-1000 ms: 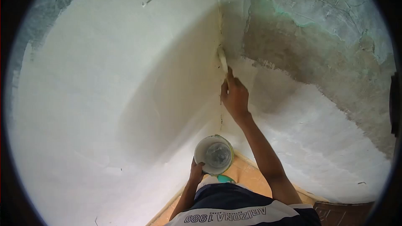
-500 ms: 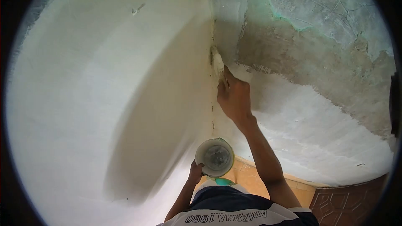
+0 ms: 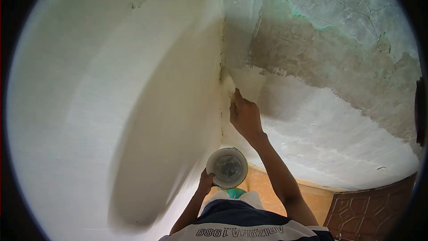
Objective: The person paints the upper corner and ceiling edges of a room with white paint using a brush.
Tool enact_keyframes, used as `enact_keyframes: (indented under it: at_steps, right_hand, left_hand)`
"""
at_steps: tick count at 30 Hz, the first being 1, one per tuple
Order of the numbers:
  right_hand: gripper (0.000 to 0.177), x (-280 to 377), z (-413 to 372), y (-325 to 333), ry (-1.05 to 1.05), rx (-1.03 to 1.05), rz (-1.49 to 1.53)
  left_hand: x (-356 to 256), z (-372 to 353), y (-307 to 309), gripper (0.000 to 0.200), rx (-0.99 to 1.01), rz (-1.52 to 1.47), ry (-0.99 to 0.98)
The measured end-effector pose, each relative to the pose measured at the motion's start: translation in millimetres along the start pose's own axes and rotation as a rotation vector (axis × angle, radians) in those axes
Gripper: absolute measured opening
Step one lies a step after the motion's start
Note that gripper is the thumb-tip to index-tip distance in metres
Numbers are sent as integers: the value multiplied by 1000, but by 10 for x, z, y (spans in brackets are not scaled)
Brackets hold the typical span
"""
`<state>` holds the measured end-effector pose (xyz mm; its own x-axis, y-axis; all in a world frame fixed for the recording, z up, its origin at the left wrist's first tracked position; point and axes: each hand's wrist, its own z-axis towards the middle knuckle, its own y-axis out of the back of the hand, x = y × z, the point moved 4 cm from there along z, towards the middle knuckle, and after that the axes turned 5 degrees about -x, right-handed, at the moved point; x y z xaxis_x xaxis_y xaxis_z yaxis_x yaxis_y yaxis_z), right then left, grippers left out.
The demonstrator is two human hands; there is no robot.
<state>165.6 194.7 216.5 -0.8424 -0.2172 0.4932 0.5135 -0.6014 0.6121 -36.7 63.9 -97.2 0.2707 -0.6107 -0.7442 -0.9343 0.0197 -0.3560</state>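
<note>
My right hand (image 3: pixel 246 117) is closed around the handle of a paintbrush (image 3: pixel 228 81). The brush's pale, paint-covered bristles touch the right wall close to the inner corner (image 3: pixel 221 107). Below, my left hand (image 3: pixel 206 181) grips the rim of a round bucket (image 3: pixel 244 164), thumb over the edge. Some greyish-white liquid (image 3: pixel 228 168) shows at the bucket's bottom. White coating covers the lower part of the right wall (image 3: pixel 312 125), while bare grey-brown plaster (image 3: pixel 312 53) shows above it.
The left wall (image 3: pixel 84 120) is white, with my shadow across it. Flaking, cracked grey-green plaster (image 3: pixel 339 4) lies at upper right. Orange tiles (image 3: pixel 267 185) and a brown panelled door (image 3: pixel 361 214) appear below. A green object (image 3: pixel 235 193) sits beneath the bucket.
My right hand and the paintbrush have moved down along the corner. The bucket in my left hand stays almost in the same place.
</note>
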Motion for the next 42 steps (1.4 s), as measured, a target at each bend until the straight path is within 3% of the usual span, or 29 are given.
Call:
enact_keyframes:
  at_steps: [3, 5, 8, 14, 17, 20, 24, 27, 29, 39, 42]
  right_hand:
    - [45, 81, -33, 99, 44, 125, -8]
    - [44, 191, -10, 240, 37, -122, 81]
    - [43, 246, 159, 196, 94, -201, 67]
    - [42, 194, 155, -25, -45, -132, 98]
    - [36, 119, 115, 82, 58, -40, 91]
    - [35, 186, 17, 312, -90, -51, 162]
    - [37, 334, 90, 396, -72, -147, 168]
    - [39, 392, 276, 247, -15, -18, 15]
    - [42, 314, 327, 58, -159, 179, -142]
    - [26, -39, 163, -35, -147, 358, -194]
    - [16, -160, 57, -128, -39, 410, -176]
  left_hand:
    - [0, 26, 17, 57, -10, 40, -10]
    - [-67, -1, 3, 57, -30, 81, 1]
    - [-55, -30, 5, 58, 6, 19, -6]
    - [-95, -9, 12, 59, 34, 11, -66]
    - [-124, -41, 28, 59, -46, 70, 26]
    - [-14, 101, 151, 59, -2, 79, -50]
    - [-52, 61, 124, 59, 17, 66, -68]
    - [-127, -14, 82, 59, -6, 57, -35]
    - [-124, 47, 122, 60, -18, 60, -44]
    - [-15, 107, 143, 59, -5, 70, -46]
    - [-44, 84, 127, 59, -8, 97, -89]
